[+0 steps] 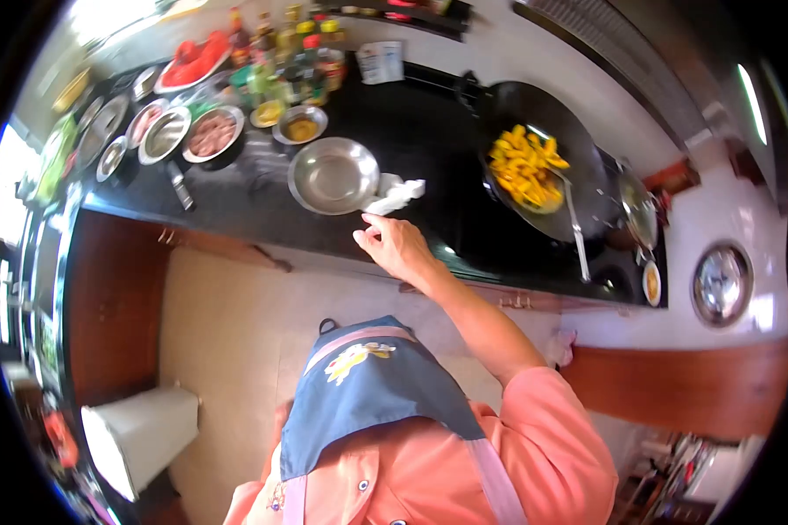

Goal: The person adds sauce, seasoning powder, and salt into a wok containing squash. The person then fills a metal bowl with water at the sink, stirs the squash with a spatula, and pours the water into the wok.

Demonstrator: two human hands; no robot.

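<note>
My right hand (pixel 398 249) is over the front edge of the black counter, its fingers loosely bent and apart. Just beyond its fingertips lies a crumpled white cloth or tissue (pixel 396 196); whether they touch is unclear. Beside the cloth sits an empty metal bowl (pixel 334 175). To the right, a large black wok (pixel 578 114) holds yellow pieces (pixel 525 166) and a metal spatula (pixel 578 232). My left hand is out of sight.
Bowls of raw meat (pixel 212 136), a small bowl of brown seasoning (pixel 301 129), sauce bottles (pixel 306 61) and a plate of red food (pixel 193 63) stand at the back left. A metal lid (pixel 723 283) is at the right. A white bin (pixel 144 437) stands on the floor.
</note>
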